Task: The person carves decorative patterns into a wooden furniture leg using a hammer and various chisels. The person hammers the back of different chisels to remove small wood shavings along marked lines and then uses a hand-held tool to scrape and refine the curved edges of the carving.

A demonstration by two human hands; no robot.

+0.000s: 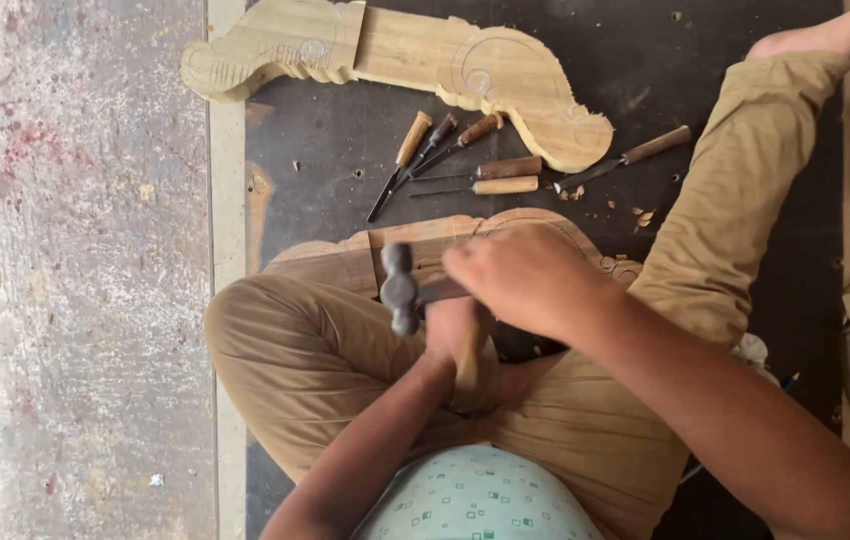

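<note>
- Floor: dark mat (345, 130) with wood chips, beside speckled concrete (75, 270); the person sits cross-legged on it.
- Far carved plank (395, 55) lies untouched above a row of spare chisels (465, 160).
- Near plank (415, 250) rests against the knees, mostly hidden by the hands.
- Right hand (525, 275) is clenched, seemingly on a chisel I cannot see.
- Left hand (455, 335) grasps the hammer (400, 290).
- Risk, as I judge it: a mis-aimed blow could hit knuckles or gouge the scroll.
</note>
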